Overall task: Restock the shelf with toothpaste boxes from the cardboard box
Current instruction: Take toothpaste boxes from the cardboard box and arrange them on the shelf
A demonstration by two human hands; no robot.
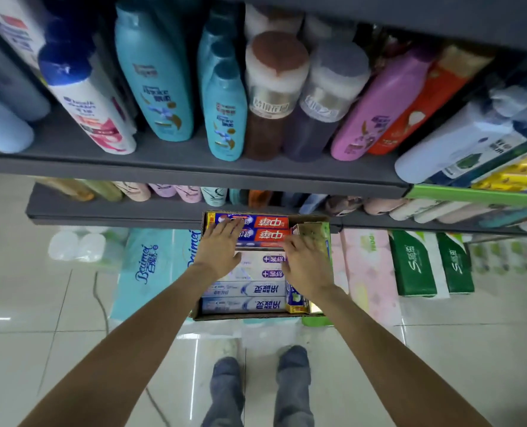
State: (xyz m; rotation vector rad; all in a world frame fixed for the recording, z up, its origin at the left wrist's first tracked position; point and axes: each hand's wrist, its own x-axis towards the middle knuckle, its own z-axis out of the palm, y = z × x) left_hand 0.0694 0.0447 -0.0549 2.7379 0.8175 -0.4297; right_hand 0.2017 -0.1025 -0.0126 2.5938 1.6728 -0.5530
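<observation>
A brown cardboard box (240, 316) sits low in front of the shelves, packed with toothpaste boxes lying flat: red-and-blue ones (268, 222) at the far end, white-and-purple ones (265, 266) in the middle, pale blue ones (243, 304) nearest me. A green-and-gold box (316, 235) stands at the right side. My left hand (220, 246) reaches in with straight fingers over the red-and-blue boxes. My right hand (305, 263) lies over the right part of the box, fingertips by the green-and-gold box; I cannot tell whether it holds anything.
A grey shelf (194, 167) above carries shampoo bottles (156, 75). A lower shelf (111, 212) holds smaller bottles. Tissue packs, teal (151, 266), pink (370, 272) and green (413, 263), stand on the tiled floor around the box. My feet (259, 383) are below it.
</observation>
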